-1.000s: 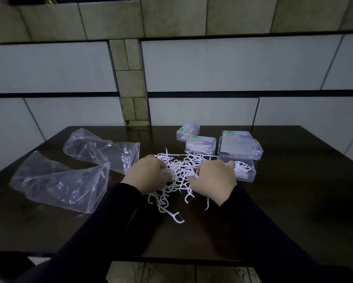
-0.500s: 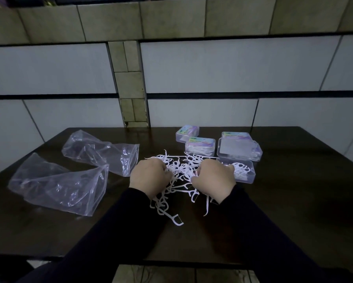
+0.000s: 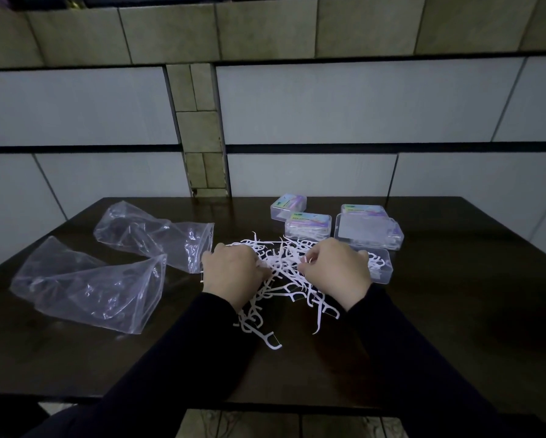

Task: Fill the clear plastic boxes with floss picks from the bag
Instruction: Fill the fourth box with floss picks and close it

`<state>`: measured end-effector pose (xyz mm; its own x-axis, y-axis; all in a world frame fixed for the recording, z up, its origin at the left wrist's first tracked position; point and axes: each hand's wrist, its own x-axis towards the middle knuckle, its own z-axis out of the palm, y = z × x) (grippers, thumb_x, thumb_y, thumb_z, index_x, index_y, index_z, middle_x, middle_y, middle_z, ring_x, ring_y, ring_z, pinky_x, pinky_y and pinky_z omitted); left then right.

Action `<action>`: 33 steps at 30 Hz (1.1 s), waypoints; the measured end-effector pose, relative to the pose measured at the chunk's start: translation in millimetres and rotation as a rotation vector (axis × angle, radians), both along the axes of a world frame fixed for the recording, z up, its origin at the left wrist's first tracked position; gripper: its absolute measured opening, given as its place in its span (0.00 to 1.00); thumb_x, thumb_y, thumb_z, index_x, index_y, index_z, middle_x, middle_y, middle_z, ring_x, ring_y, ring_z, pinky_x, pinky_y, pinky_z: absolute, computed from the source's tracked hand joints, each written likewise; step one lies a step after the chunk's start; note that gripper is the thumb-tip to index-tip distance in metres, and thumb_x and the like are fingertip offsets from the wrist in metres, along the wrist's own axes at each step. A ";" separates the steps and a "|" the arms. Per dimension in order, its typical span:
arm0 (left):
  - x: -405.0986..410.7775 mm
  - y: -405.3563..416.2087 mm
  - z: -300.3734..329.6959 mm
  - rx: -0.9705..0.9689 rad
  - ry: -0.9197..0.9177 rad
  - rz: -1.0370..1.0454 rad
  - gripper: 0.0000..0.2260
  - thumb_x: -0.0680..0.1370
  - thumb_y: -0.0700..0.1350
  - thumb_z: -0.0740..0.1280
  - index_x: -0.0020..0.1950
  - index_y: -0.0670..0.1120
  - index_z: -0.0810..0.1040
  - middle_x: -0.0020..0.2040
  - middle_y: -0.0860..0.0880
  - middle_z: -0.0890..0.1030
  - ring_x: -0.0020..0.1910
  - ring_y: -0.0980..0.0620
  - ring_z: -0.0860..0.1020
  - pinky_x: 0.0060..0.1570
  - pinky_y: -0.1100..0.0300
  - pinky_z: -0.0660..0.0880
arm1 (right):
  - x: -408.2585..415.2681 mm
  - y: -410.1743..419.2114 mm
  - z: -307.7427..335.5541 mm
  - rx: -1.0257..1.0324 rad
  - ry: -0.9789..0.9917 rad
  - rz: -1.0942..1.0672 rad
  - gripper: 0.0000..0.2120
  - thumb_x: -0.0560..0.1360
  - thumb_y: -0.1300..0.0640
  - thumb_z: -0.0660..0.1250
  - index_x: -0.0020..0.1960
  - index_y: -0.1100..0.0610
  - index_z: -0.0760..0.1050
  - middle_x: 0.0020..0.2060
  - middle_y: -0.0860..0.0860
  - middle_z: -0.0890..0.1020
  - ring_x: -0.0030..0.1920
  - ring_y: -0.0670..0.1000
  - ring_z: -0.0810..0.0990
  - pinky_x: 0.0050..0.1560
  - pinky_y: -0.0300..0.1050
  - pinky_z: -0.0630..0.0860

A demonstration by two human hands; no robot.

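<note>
You are facing a dark brown table (image 3: 455,327) sitting against a tiled wall (image 3: 344,99), where pale grey tiles are running between dark lines and a narrow beige tile column (image 3: 202,137).

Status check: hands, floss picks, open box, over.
Left hand and right hand gripping white plastic floss picks from loose pile. Open clear plastic box partly filled. Nothing blocking.

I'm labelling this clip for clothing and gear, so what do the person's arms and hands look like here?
Both arms are covered by long, dark, plain sleeves that end at the wrists. The left hand and right hand are bare: no gloves, and no rings, watch or markings show in this dim head view. No cables or devices are visible on either arm.
</note>
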<state>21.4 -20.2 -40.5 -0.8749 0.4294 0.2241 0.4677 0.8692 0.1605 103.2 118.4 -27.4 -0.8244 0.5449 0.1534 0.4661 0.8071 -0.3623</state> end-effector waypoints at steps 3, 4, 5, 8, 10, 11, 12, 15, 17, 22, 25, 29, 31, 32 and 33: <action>-1.4 -0.5 0.5 0.065 -0.030 -0.002 0.14 0.75 0.61 0.67 0.49 0.52 0.82 0.45 0.51 0.82 0.49 0.49 0.78 0.55 0.48 0.74 | 0.7 2.7 1.7 -0.028 0.032 0.001 0.11 0.77 0.45 0.64 0.52 0.49 0.80 0.48 0.46 0.82 0.55 0.50 0.77 0.60 0.52 0.62; -2.0 -0.9 0.7 0.088 -0.040 -0.004 0.14 0.75 0.60 0.67 0.50 0.52 0.82 0.45 0.51 0.82 0.49 0.49 0.78 0.55 0.48 0.74 | 1.0 3.5 2.2 -0.041 0.043 0.002 0.11 0.77 0.45 0.65 0.52 0.49 0.80 0.49 0.46 0.82 0.55 0.50 0.77 0.60 0.51 0.62; -2.6 -1.5 0.3 0.111 -0.046 -0.006 0.14 0.75 0.60 0.67 0.51 0.52 0.82 0.46 0.51 0.82 0.49 0.49 0.78 0.55 0.48 0.74 | 1.3 4.4 2.7 -0.054 0.055 0.002 0.11 0.76 0.44 0.65 0.53 0.49 0.80 0.49 0.46 0.82 0.55 0.50 0.76 0.60 0.52 0.62; -3.2 -1.6 0.7 0.173 -0.062 -0.007 0.13 0.74 0.59 0.68 0.50 0.52 0.82 0.45 0.51 0.82 0.49 0.50 0.78 0.53 0.48 0.75 | 1.9 7.9 2.8 -0.077 0.091 -0.002 0.11 0.76 0.44 0.66 0.53 0.48 0.80 0.49 0.46 0.82 0.55 0.49 0.77 0.61 0.52 0.63; -2.3 -1.4 2.0 0.209 -0.050 -0.005 0.12 0.75 0.60 0.67 0.49 0.53 0.82 0.44 0.53 0.82 0.47 0.50 0.78 0.51 0.49 0.76 | 2.5 10.6 3.5 -0.085 0.126 -0.009 0.11 0.76 0.43 0.66 0.53 0.48 0.80 0.48 0.45 0.82 0.54 0.48 0.77 0.60 0.52 0.62; -2.3 -1.4 2.2 0.234 -0.033 -0.008 0.12 0.75 0.60 0.67 0.49 0.54 0.82 0.44 0.53 0.82 0.47 0.50 0.78 0.50 0.49 0.76 | 3.5 12.1 4.7 -0.092 0.143 -0.010 0.11 0.75 0.43 0.67 0.53 0.47 0.80 0.48 0.44 0.82 0.54 0.47 0.77 0.60 0.51 0.62; -2.5 -1.5 2.5 0.258 -0.014 -0.013 0.12 0.75 0.61 0.66 0.48 0.54 0.82 0.43 0.53 0.82 0.46 0.50 0.77 0.49 0.49 0.76 | 4.6 13.4 6.3 -0.099 0.156 -0.007 0.11 0.75 0.43 0.67 0.54 0.47 0.79 0.48 0.44 0.82 0.53 0.47 0.77 0.60 0.50 0.62; 0.6 -0.5 4.1 0.306 0.034 -0.021 0.12 0.75 0.62 0.66 0.47 0.56 0.82 0.43 0.54 0.82 0.47 0.49 0.76 0.48 0.49 0.75 | 10.0 17.9 9.5 -0.107 0.193 0.016 0.13 0.76 0.43 0.66 0.56 0.47 0.79 0.48 0.43 0.82 0.48 0.45 0.74 0.58 0.48 0.60; 3.1 1.8 4.0 0.329 0.066 -0.039 0.12 0.75 0.62 0.65 0.47 0.56 0.82 0.44 0.55 0.83 0.48 0.49 0.76 0.49 0.48 0.74 | 13.1 20.2 9.8 -0.091 0.216 0.027 0.14 0.76 0.42 0.66 0.57 0.47 0.78 0.48 0.43 0.81 0.46 0.44 0.71 0.57 0.48 0.59; 10.2 9.1 9.1 0.402 0.125 -0.069 0.14 0.76 0.62 0.63 0.51 0.56 0.82 0.51 0.55 0.81 0.51 0.50 0.74 0.51 0.50 0.71 | 17.8 25.9 11.0 -0.089 0.268 0.042 0.14 0.76 0.42 0.66 0.58 0.47 0.78 0.43 0.41 0.78 0.49 0.44 0.75 0.60 0.49 0.63; 14.5 15.1 15.1 0.430 0.156 -0.074 0.14 0.76 0.61 0.63 0.52 0.56 0.82 0.51 0.57 0.80 0.49 0.53 0.70 0.49 0.52 0.67 | 21.2 33.8 12.5 -0.141 0.363 0.047 0.12 0.75 0.44 0.67 0.56 0.47 0.79 0.40 0.39 0.76 0.48 0.43 0.76 0.64 0.55 0.67; 17.5 26.5 19.7 0.524 0.169 -0.123 0.13 0.75 0.62 0.65 0.50 0.56 0.83 0.46 0.56 0.81 0.45 0.53 0.70 0.48 0.51 0.68 | 31.1 48.1 17.9 -0.086 0.447 0.044 0.09 0.77 0.45 0.66 0.54 0.45 0.79 0.38 0.38 0.75 0.41 0.39 0.68 0.58 0.44 0.58; 19.2 33.5 21.9 0.553 0.152 -0.134 0.13 0.74 0.61 0.66 0.51 0.56 0.84 0.45 0.56 0.81 0.45 0.52 0.70 0.49 0.51 0.68 | 36.1 55.2 20.9 -0.082 0.506 0.050 0.08 0.77 0.45 0.66 0.53 0.45 0.79 0.37 0.37 0.74 0.40 0.38 0.67 0.55 0.43 0.55; 20.2 37.7 22.7 0.567 0.144 -0.141 0.13 0.74 0.60 0.67 0.51 0.55 0.84 0.45 0.56 0.81 0.46 0.52 0.70 0.48 0.51 0.68 | 38.7 58.9 22.1 -0.084 0.534 0.048 0.07 0.77 0.45 0.66 0.52 0.45 0.79 0.37 0.37 0.74 0.41 0.38 0.67 0.55 0.43 0.55; 21.4 42.1 23.6 0.579 0.139 -0.148 0.13 0.74 0.60 0.67 0.51 0.56 0.84 0.46 0.56 0.81 0.46 0.52 0.70 0.48 0.52 0.67 | 40.5 62.4 22.2 -0.087 0.557 0.044 0.07 0.77 0.46 0.66 0.52 0.46 0.79 0.38 0.37 0.75 0.41 0.38 0.68 0.55 0.43 0.54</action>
<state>42.9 21.9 -16.9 -0.7613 0.3182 0.5650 0.6270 0.5837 0.5160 143.7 180.8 -5.2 -0.6541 0.5421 0.5275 0.1522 0.7775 -0.6102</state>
